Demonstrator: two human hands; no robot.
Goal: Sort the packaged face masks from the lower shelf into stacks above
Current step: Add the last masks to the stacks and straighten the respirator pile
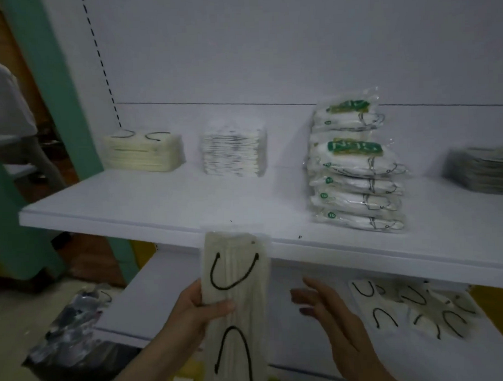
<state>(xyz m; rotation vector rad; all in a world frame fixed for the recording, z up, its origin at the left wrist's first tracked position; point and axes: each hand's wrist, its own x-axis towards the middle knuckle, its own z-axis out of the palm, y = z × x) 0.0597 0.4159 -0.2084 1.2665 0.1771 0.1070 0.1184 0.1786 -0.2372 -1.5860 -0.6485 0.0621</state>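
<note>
The white upper shelf board (159, 199) lies bare along its front and between a low cream mask stack (143, 152), a white mask stack (234, 152), a tall stack of green-labelled clear bags (356, 172) and a grey pile (483, 170) far right. A long cream mask pack (236, 265) gripped in the left hand (191, 309) stands across its front edge; loose cream masks (391, 311) cover the lower white shelf (151, 302) at its right.
</note>
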